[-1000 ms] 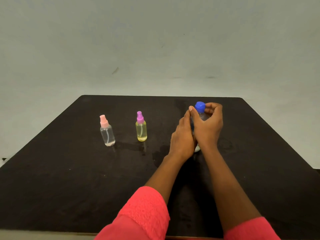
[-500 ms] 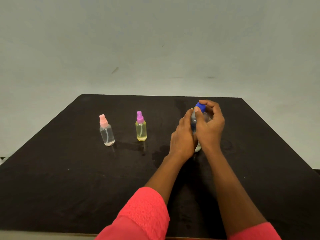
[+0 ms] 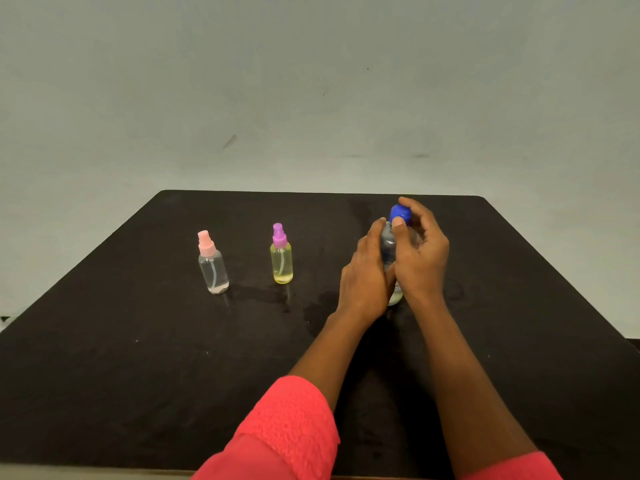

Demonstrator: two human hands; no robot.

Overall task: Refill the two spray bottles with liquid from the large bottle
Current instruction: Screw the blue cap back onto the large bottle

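Gripping the large bottle, left hand; right hand pinches blue cap.

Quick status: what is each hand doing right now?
Left hand: closed around the large bottle, holding its body.
Right hand: closed, pinching the blue cap on top of it.

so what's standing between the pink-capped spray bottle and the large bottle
The purple-capped spray bottle, upright, holding yellowish liquid; the head view shows it.
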